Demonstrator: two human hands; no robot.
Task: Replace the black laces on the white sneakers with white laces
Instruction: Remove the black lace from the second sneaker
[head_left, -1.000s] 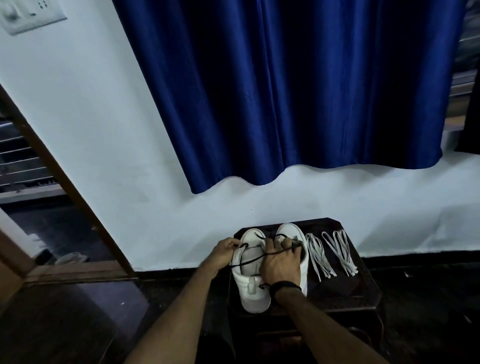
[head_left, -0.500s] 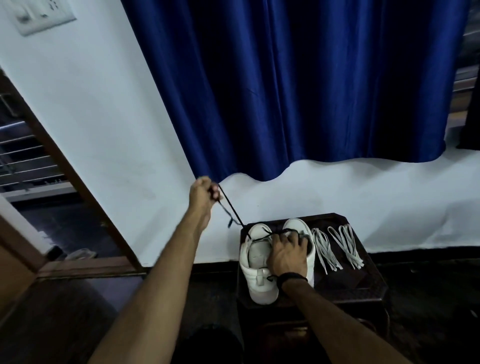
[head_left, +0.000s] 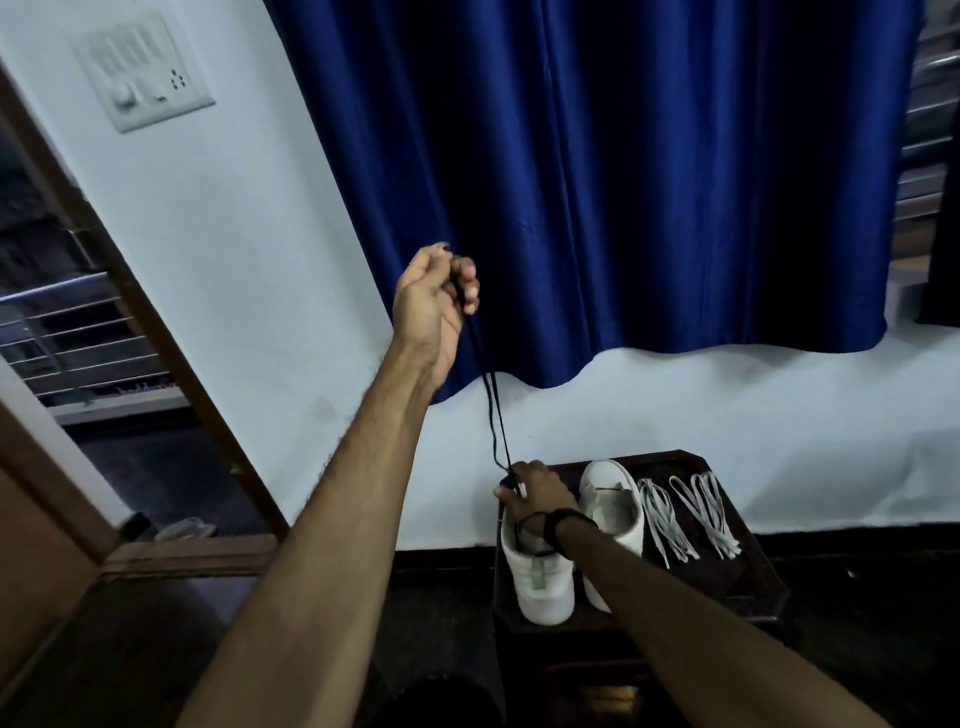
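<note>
Head view: my left hand (head_left: 434, 301), raised high, grips the black lace (head_left: 493, 415) running taut down to the left sneaker (head_left: 540, 582) on the dark table (head_left: 727, 587); my right hand (head_left: 540, 499) clasps that sneaker's collar. White laces (head_left: 685, 514) lie beside the right sneaker (head_left: 615, 509). No writing is legible.

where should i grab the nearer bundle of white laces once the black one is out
Pinch the white lace bundle at its far end, where the strands draw together into a narrow neck, coming straight down from above. It lies flat on the dark table, with the near ends fanned loose. The right sneaker sits close on its left, so approaching from the right looks easier.
</note>
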